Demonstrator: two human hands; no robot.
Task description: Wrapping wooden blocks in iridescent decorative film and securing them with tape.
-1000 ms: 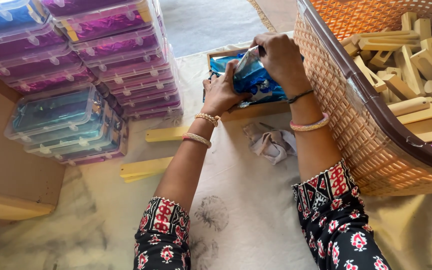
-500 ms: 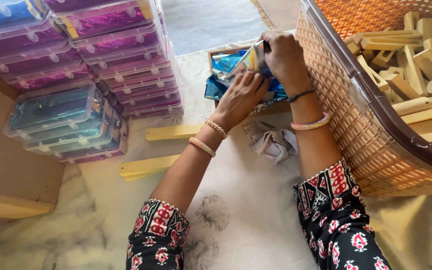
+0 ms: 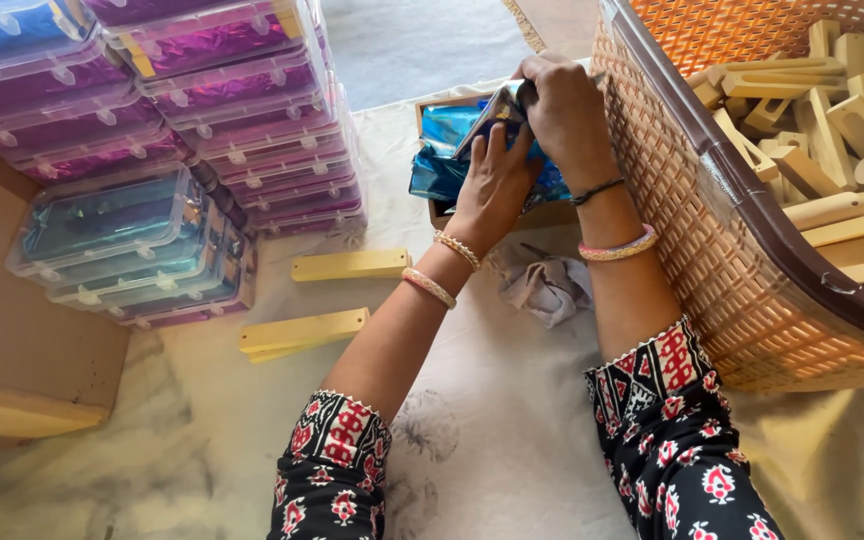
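A: Right hand (image 3: 564, 112) clenched over the top end of a small foil-wrapped piece (image 3: 500, 108), knuckles up, pinching the wrapper shut. Left hand (image 3: 497, 180) flat beneath it, fingers spread, pressing the shiny blue foil (image 3: 442, 165) against the piece. One steadies, one folds, I'd judge.

B: Where does the piece sit?

A: Held just above a shallow wooden tray (image 3: 432, 104) that carries the loose blue foil sheets. Tray lies on the pale cloth-covered floor (image 3: 492, 420), close in front of her, so the foil is within reach.

B: And the basket?

A: Orange woven plastic basket (image 3: 712, 250) right against her right forearm, holding bare wooden blocks (image 3: 832, 110). Likely kept that near so a block can be picked without stretching.

B: Anything to her left?

A: Stacks of clear plastic boxes (image 3: 222, 100) with purple foil inside; a lower stack (image 3: 122, 240) with teal. Sorted by colour, it seems. Two yellow wooden bars (image 3: 350, 264) and (image 3: 302, 332) lie between stacks and arm. A crumpled grey cloth (image 3: 550, 288) lies between her forearms.
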